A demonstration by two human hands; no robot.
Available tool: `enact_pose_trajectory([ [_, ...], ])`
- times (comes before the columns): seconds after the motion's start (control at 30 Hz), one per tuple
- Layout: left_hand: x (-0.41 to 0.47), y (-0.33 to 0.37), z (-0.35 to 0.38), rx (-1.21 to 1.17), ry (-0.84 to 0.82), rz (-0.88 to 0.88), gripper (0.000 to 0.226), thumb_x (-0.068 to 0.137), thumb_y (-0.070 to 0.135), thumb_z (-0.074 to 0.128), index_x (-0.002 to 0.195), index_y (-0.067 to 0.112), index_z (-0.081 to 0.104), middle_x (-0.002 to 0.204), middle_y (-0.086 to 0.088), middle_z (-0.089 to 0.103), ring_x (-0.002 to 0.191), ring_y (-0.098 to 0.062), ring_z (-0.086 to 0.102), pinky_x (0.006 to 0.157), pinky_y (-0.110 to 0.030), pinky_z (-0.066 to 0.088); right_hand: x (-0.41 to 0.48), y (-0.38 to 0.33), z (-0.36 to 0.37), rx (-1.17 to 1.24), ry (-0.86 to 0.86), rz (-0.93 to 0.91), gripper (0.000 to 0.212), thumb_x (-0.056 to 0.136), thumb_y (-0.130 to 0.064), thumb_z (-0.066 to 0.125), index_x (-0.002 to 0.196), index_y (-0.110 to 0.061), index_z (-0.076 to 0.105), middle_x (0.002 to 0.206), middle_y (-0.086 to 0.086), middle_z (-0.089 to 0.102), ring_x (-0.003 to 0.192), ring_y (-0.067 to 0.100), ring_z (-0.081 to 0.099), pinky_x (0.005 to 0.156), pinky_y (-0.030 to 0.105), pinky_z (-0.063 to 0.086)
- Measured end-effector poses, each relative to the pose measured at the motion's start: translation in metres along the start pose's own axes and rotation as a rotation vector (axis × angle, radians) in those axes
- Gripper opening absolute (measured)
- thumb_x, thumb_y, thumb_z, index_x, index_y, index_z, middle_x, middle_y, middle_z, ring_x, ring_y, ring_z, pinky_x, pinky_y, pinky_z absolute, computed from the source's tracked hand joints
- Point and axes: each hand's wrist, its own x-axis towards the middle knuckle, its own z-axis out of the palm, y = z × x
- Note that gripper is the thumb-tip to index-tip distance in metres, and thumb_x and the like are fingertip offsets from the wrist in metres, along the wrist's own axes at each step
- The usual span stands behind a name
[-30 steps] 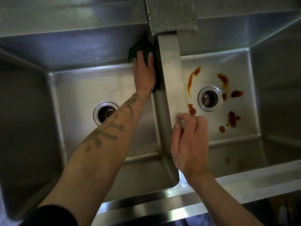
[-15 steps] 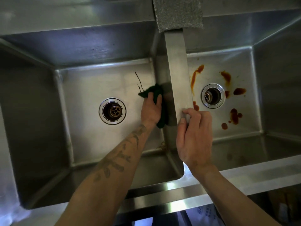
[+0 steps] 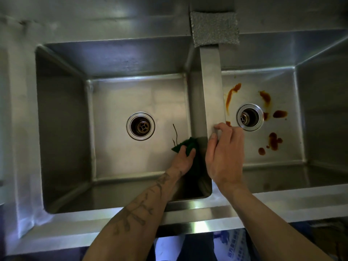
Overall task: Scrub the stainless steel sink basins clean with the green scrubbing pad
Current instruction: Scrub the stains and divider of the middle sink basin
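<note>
Gripping the green pad in the left hand, with fingers curled over its edge and the thumb hidden. Held down in the left basin, against the foot of the right wall, toward the near end and just left of the divider. Thin dark strands trailing from the pad across the basin floor toward the far side. Left of them, mid-floor and well apart from the pad, a round drain. Reaching in over the near rim, a tattooed forearm.

Clamping the near part of the divider with the right hand: thumb against its left edge, fingers bent over the top and down the right side, knuckles raised. Just beside the left hand, apart from it by the divider's edge.

In the right basin, orange-brown stains scattered on the floor around a second drain: a long streak on the left by the divider, a curved smear on the far right, blots on the right and near sides. One small blot touching the right hand's fingertips in this view.

At the far end of the divider, lying on the far rim, a grey speckled sponge.
</note>
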Motion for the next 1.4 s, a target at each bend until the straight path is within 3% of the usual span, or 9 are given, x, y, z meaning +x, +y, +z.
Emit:
enact_pose_trajectory([
  [0.13,-0.024,0.016,0.001,-0.109,0.022,0.054,0.045,0.114,0.036,0.047,0.153,0.012,0.047,0.142,-0.013,0.064,0.126,-0.028,0.063,0.111,-0.043,0.052,0.0,0.003,0.002,0.013,-0.004,0.012,0.021,0.105,-0.022,0.049,0.124,-0.013,0.049,0.107,0.009,0.048,0.094,0.013,0.037,0.076,0.033,0.042],
  [0.23,-0.053,0.026,0.003,-0.21,0.087,0.083,0.026,0.113,0.037,0.05,0.127,0.018,0.059,0.118,-0.006,0.071,0.099,-0.015,0.066,0.082,-0.025,0.055,0.001,0.001,0.001,0.033,-0.019,0.035,0.019,0.105,-0.024,0.048,0.123,-0.015,0.05,0.109,0.006,0.048,0.095,0.008,0.032,0.079,0.025,0.032],
  [0.43,-0.105,0.052,0.01,-0.259,0.258,0.137,0.034,0.11,0.041,0.054,0.111,0.007,0.059,0.096,-0.008,0.066,0.088,-0.02,0.06,0.08,-0.036,0.048,0.001,0.006,-0.02,0.304,-0.109,0.139,0.019,0.106,-0.029,0.045,0.118,-0.022,0.059,0.109,-0.011,0.049,0.097,0.007,0.046,0.089,0.006,0.026],
  [0.57,-0.132,0.073,0.015,-0.222,0.448,0.263,0.023,0.106,0.042,0.062,0.1,0.02,0.06,0.087,0.005,0.067,0.081,-0.015,0.062,0.081,-0.036,0.051,0.004,0.021,-0.058,0.493,-0.081,0.021,0.019,0.107,-0.031,0.046,0.12,-0.024,0.058,0.108,-0.019,0.045,0.1,0.002,0.048,0.087,0.018,0.041],
  [0.67,-0.146,0.099,0.027,-0.224,0.543,0.361,0.009,0.105,0.043,0.063,0.107,0.035,0.065,0.092,0.017,0.073,0.087,0.0,0.068,0.077,-0.018,0.054,0.007,0.026,-0.09,0.526,-0.087,-0.086,0.016,0.104,-0.032,0.051,0.116,-0.023,0.057,0.109,-0.011,0.05,0.1,0.01,0.05,0.087,0.029,0.046],
  [0.83,-0.149,0.158,0.062,-0.242,0.513,0.39,0.002,0.104,0.04,0.063,0.103,0.04,0.064,0.097,0.014,0.073,0.081,0.008,0.067,0.063,-0.006,0.047,0.016,0.036,-0.125,0.433,-0.183,-0.118,0.021,0.102,-0.034,0.053,0.12,-0.025,0.056,0.117,-0.008,0.057,0.106,0.008,0.051,0.095,0.022,0.042],
  [1.0,-0.134,0.188,0.09,-0.259,0.436,0.344,0.021,0.107,0.045,0.058,0.119,0.029,0.062,0.106,0.008,0.07,0.096,-0.007,0.068,0.073,-0.018,0.053,0.027,0.06,-0.138,0.285,-0.308,-0.037,0.053,0.096,-0.041,0.07,0.143,-0.024,0.051,0.14,-0.009,0.049,0.124,0.001,0.041,0.105,0.008,0.025],
  [1.17,-0.111,0.201,0.105,-0.189,0.366,0.349,0.032,0.108,0.046,0.056,0.131,0.025,0.06,0.116,0.005,0.067,0.109,-0.016,0.065,0.096,-0.035,0.056,0.043,0.073,-0.131,0.129,-0.328,0.015,0.083,0.084,-0.047,0.082,0.152,-0.018,0.045,0.149,-0.001,0.049,0.135,0.013,0.046,0.113,0.026,0.034],
  [1.4,-0.081,0.228,0.122,-0.093,0.241,0.388,0.05,0.109,0.052,0.052,0.15,0.024,0.052,0.14,-0.001,0.061,0.128,-0.021,0.061,0.106,-0.039,0.054,0.088,0.108,-0.122,0.097,-0.208,0.099,0.057,0.086,-0.038,0.081,0.134,-0.018,0.057,0.127,-0.001,0.064,0.112,0.016,0.061,0.101,0.037,0.05],
])
